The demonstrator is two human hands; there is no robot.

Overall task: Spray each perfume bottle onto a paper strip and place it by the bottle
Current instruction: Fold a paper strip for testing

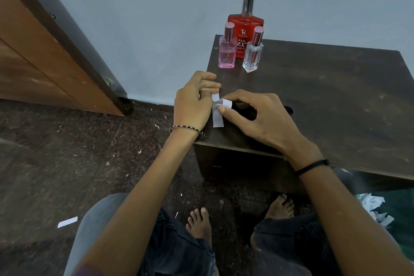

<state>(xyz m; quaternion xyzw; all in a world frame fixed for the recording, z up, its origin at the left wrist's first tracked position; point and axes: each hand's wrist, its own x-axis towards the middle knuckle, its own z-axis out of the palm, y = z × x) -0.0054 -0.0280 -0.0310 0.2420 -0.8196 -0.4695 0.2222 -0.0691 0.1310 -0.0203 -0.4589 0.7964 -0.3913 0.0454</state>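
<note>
Our bare feet (pixel 199 222) sit lowest; above them, at the table's (pixel 336 96) near-left corner, our left hand (pixel 192 105) curls its fingers round the paper strips (pixel 217 119) while our right hand (pixel 257 116) pinches one crosswise between thumb and forefinger, seemingly to free a single strip before spraying. How many strips the left hand hides we cannot tell. Beyond stand the pink bottle (pixel 227 51), red bottle (pixel 246 27) and clear bottle (pixel 253 51), capped, the red partly screened.

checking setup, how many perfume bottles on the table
3: the red bottle at the back, the pink bottle front left, the clear bottle front right. None seems hidden.
</note>
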